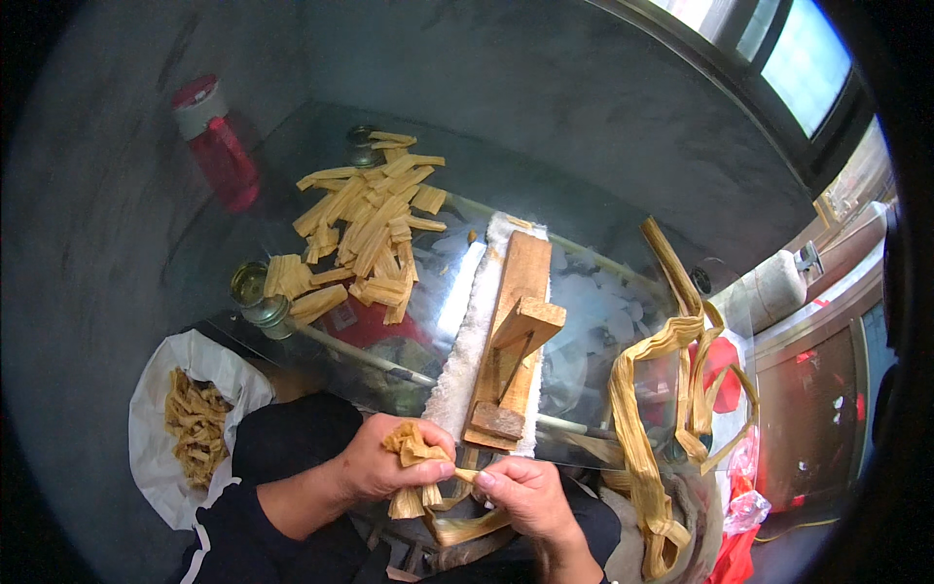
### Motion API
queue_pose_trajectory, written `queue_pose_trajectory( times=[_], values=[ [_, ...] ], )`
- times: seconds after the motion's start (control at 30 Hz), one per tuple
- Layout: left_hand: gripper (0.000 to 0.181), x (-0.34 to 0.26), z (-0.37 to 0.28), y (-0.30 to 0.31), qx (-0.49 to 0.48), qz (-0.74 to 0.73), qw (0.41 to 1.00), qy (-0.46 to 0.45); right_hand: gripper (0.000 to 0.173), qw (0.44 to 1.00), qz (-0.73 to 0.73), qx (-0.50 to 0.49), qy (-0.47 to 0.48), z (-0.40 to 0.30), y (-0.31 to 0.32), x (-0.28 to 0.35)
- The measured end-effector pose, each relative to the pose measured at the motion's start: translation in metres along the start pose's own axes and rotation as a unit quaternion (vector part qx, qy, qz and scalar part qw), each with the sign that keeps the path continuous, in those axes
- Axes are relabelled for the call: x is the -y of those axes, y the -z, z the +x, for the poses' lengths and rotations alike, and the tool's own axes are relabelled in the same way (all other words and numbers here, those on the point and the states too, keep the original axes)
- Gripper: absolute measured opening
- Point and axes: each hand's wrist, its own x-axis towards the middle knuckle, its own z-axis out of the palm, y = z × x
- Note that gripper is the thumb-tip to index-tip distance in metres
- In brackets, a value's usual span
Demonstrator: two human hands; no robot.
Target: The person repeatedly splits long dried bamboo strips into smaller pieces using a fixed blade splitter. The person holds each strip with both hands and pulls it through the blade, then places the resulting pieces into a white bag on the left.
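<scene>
My left hand (pixel 394 458) grips a crumpled, folded bundle of dried tan plant strip (pixel 410 442), its ends hanging below the palm. Beside it, my right hand (pixel 524 493) pinches a narrow twisted part of the strip between thumb and fingers. A looser length of strip (pixel 471 527) curves beneath both hands. Just beyond them, a wooden board (pixel 528 255) lies on a white fleecy cloth (pixel 456 390). Fixed upright on it is a wooden block (pixel 531 321), with what looks like a thin blade (pixel 515 369) below it.
Cut dried strips (pixel 379 219) are heaped on the glass tabletop (pixel 584 350). A glass jar (pixel 263 299) stands at its left corner; long uncut strips (pixel 631 394) drape over the right edge. At left are a white bag (pixel 149 438) of curled pieces and a pink bottle (pixel 222 157).
</scene>
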Motion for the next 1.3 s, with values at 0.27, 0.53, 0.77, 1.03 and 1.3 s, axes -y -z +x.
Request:
queue_pose_trajectory(
  times=[0.27,0.53,0.77,1.03,1.3],
  values=[
    [0.022,-0.003,0.026,-0.006,-0.089,0.093,0.985,-0.112,0.011,0.957,-0.091,-0.205,0.184,0.015,0.018,0.015],
    [0.016,0.019,0.066,-0.012,-0.210,0.285,0.906,-0.232,0.017,0.798,-0.401,-0.361,0.268,0.055,0.031,0.012],
    [0.019,0.016,0.039,-0.001,-0.194,0.288,0.895,-0.282,0.009,0.800,-0.308,-0.354,0.374,0.051,0.028,-0.007],
    [0.018,0.016,-0.098,0.091,-0.464,0.259,0.829,-0.171,0.021,0.755,-0.347,-0.237,0.503,0.023,-0.001,-0.004],
    [0.031,0.032,-0.182,0.173,-0.461,0.624,0.630,-0.039,0.023,0.733,-0.414,-0.085,0.532,0.027,-0.030,-0.016]
  ],
)
